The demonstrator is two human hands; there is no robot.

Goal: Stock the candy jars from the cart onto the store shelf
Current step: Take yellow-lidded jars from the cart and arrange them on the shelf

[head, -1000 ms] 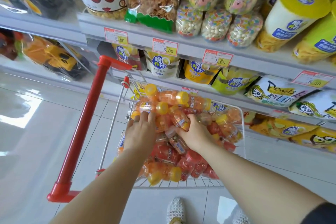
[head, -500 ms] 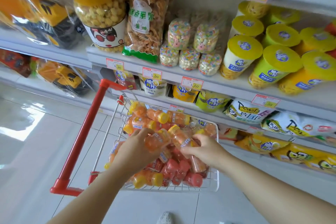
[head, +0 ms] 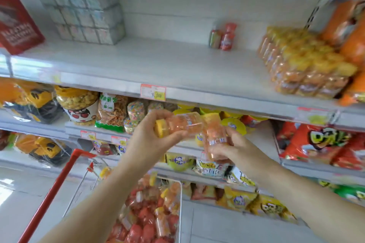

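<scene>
Left hand (head: 149, 141) gripping sideways jar (head: 182, 124), right hand (head: 236, 151) gripping upright jar (head: 214, 133), pale shelf (head: 158, 65) above, cart (head: 64, 180) below

Left arm: bare, stretched forward and up; left hand (head: 150, 141) curled round sideways jar (head: 178, 124), fingers over, thumb under. Right arm: bare, likewise extended; right hand (head: 235, 150) grips upright jar (head: 214, 134) low down. Hands near each other

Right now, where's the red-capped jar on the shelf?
Head view: the red-capped jar stands at the back of the upper shelf, right of centre, beside a greenish jar and left of the stacked orange jars.
</scene>
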